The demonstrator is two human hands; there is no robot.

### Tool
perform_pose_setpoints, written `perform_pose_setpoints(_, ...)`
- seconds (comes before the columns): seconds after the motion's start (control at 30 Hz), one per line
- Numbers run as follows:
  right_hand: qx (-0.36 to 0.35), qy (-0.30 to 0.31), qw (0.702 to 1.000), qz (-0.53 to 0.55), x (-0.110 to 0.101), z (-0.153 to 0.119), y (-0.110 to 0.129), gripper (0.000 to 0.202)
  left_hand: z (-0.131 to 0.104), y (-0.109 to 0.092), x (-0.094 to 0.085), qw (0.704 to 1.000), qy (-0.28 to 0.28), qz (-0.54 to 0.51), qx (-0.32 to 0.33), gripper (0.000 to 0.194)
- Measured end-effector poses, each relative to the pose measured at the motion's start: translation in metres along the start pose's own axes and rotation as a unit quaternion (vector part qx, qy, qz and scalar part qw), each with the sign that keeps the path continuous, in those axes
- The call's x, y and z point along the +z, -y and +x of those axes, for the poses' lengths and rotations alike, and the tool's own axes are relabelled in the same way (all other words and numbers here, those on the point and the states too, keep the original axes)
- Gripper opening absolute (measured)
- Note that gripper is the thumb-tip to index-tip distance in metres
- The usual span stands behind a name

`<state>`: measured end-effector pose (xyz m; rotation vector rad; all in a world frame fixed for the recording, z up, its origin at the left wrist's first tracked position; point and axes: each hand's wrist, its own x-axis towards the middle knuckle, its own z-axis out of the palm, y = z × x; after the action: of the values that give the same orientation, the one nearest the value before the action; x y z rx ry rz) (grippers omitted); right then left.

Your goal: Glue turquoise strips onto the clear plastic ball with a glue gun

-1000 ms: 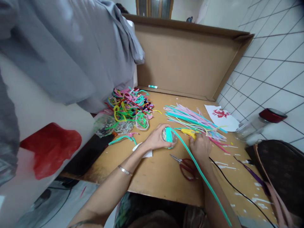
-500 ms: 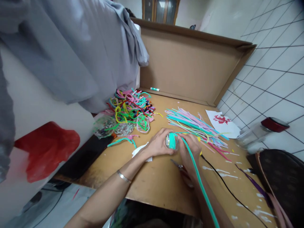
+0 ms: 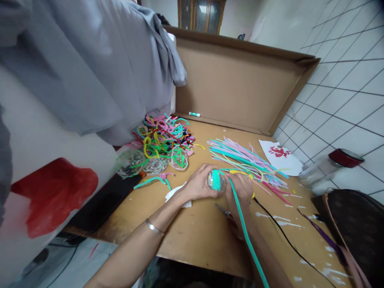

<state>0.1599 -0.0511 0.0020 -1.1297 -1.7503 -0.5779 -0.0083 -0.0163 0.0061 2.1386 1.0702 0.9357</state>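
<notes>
My left hand [image 3: 200, 182] is wrapped round a small, clear, roundish object [image 3: 222, 185] with a teal pipe cleaner [image 3: 216, 181] laid in bands across it. My right hand [image 3: 241, 190] is closed close beside it, fingers pinched at the teal strand. A long tail of that strand hangs over my right wrist towards me. Yellow parts of a tool, which looks like a glue gun [image 3: 240, 172], show behind my right hand; whether the hand touches it I cannot tell. Scissors [image 3: 224, 211] lie under my right wrist, partly hidden. White paper [image 3: 177, 194] lies beneath my left forearm.
A tangled heap of coloured pipe cleaners [image 3: 163, 136] lies at back left, straight ones [image 3: 246, 156] at back right. A cardboard sheet [image 3: 234, 84] stands behind. To the right are a bottle [image 3: 321, 172], a dark bag [image 3: 354, 228] and a black cord [image 3: 280, 228].
The view has shifted slightly. My hands stay together at the clear object; my right hand has turned a little, and more of the yellow tool shows above it.
</notes>
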Motion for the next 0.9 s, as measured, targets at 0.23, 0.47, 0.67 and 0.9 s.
perform_pose_setpoints(0.23,0.167,0.013,0.969,0.179,-0.002,0.002,0.010,0.013,-0.001,-0.005,-0.005,1.000,0.015,-0.010,0.018,0.074)
perform_pose_setpoints(0.47,0.224,0.022,0.952,0.206,-0.004,0.004,0.015,0.016,-0.002,-0.005,-0.006,0.999,0.027,-0.007,0.024,0.073)
perform_pose_setpoints(0.67,0.221,0.010,0.952,0.212,0.001,-0.001,0.012,0.016,-0.003,-0.002,-0.004,0.999,0.024,0.002,0.035,0.073)
perform_pose_setpoints(0.9,0.220,-0.007,0.953,0.207,0.000,-0.001,0.014,0.017,-0.002,-0.005,-0.007,0.999,0.030,0.006,0.031,0.071)
